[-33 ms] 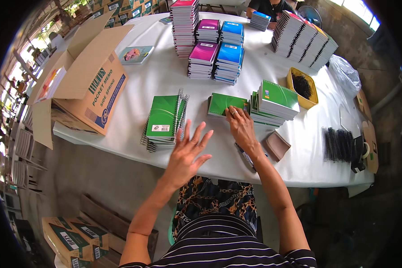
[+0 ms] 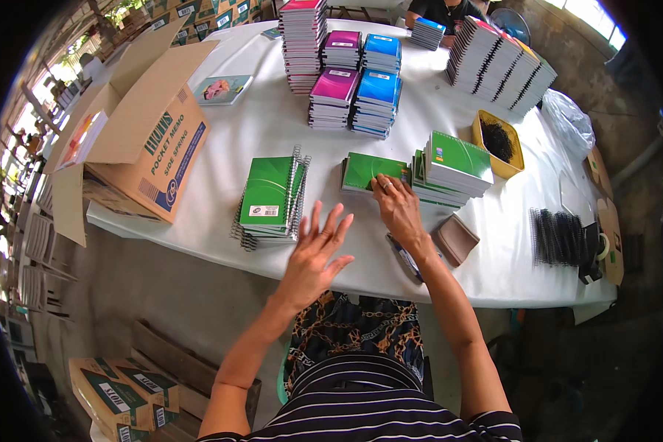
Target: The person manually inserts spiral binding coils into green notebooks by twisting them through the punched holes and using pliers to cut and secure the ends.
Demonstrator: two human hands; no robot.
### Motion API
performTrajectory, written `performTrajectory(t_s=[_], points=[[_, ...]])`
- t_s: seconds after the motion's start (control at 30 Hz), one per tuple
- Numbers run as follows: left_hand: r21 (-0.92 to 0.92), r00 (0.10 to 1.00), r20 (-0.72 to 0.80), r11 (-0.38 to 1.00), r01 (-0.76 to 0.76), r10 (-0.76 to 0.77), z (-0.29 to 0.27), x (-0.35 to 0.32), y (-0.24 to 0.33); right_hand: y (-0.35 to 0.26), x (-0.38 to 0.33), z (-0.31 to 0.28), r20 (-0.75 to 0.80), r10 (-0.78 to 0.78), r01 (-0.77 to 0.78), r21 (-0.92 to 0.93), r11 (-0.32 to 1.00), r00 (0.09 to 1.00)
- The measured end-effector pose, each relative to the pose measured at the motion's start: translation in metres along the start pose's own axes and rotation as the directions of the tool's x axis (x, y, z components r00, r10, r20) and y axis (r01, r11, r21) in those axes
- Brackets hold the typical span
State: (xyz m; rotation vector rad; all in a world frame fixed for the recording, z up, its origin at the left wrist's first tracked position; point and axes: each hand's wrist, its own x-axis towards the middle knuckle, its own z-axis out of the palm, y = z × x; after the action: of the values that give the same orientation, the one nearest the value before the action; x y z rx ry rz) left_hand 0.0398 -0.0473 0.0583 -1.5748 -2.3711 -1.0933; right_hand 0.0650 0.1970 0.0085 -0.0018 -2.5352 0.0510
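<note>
My left hand [image 2: 318, 254] hovers over the near table edge, fingers spread, holding nothing. Just beyond it sits a stack of green spiral notebooks [image 2: 267, 186] with metal coils along the sides. My right hand [image 2: 398, 208] has its fingers bent together on the top green notebook [image 2: 368, 169] of a low middle pile; its thumb is mostly hidden. Against that pile's right side stands a taller, uneven stack of green notebooks [image 2: 458, 163]. Under my right wrist lies a dark slim tool [image 2: 405, 258], partly covered, next to a brownish block-shaped piece [image 2: 457, 239].
An open carton [image 2: 151, 140] stands at the left. Magenta notebooks [image 2: 334, 87], blue notebooks [image 2: 376, 90] and taller stacks fill the far side. A yellow basket [image 2: 516, 163] of black coils and loose black coils [image 2: 556, 237] lie right. Another person [image 2: 449, 11] sits across.
My left hand has shifted very slightly right and toward me, away from the coiled notebooks. My right hand stays on the green notebook.
</note>
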Motion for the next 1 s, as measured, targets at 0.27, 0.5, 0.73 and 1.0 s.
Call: performTrajectory(t_s=[0.27,0.5,0.73,1.0], points=[[-0.215,0.994,-0.027,0.971,0.102,-0.11,0.083,0.007,-0.009,0.002,0.008,-0.013,0.107,0.037,-0.044,0.06,0.997,0.994],[-0.275,0.978,-0.11,0.951,0.14,-0.175,0.088,0.015,-0.01,0.017,0.038,-0.038,0.053,0.126,-0.136,0.251,0.959,0.991],[0.111,0.927,-0.373,0.991,0.069,-0.023,0.077,0.045,0.018,-0.071,0.003,-0.09,0.099,0.608,-0.51,0.659,0.553,0.788],[-0.795,0.941,0.336,0.524,0.305,-0.037,0.054,0.001,-0.031,-0.019,-0.119,-0.065,0.083,0.475,-0.407,0.657,0.635,0.876]])
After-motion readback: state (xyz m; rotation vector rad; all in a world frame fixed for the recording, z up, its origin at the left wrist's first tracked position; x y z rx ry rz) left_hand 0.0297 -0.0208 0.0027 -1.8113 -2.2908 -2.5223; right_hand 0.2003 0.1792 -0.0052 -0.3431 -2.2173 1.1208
